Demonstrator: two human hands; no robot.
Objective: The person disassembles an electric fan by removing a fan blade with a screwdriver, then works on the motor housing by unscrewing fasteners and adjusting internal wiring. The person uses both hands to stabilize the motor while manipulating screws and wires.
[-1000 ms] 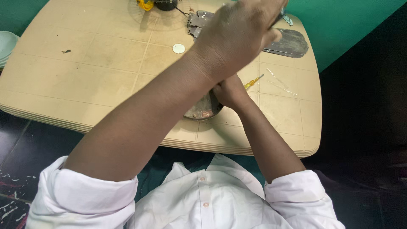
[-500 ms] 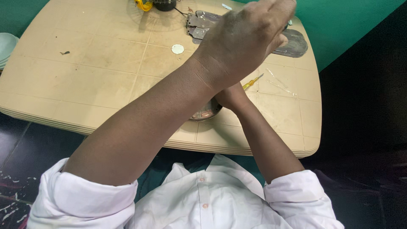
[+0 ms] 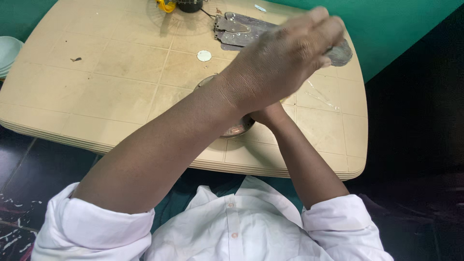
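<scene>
My left arm crosses the view from the lower left, and my left hand [image 3: 285,58] hovers above the beige plastic table [image 3: 111,96], seen from its back with the fingers held together and slightly blurred. I cannot see whether it holds anything. Under it, only the base of my right hand [image 3: 269,115] shows; its fingers are hidden. That hand rests at a round, worn metal dish [image 3: 239,128] near the table's front edge, and most of the dish is covered by my left forearm.
Several flat dark metal plates [image 3: 241,30] lie at the far side of the table, with a small white disc [image 3: 204,55] in front of them. A yellow piece [image 3: 166,6] and a black object [image 3: 189,5] sit at the far edge. Pale green plates [image 3: 7,53] are at the left.
My left hand has shifted slightly right and toward me. It now covers the yellow-handled tool that showed beside my right wrist. My right arm has stayed put.
</scene>
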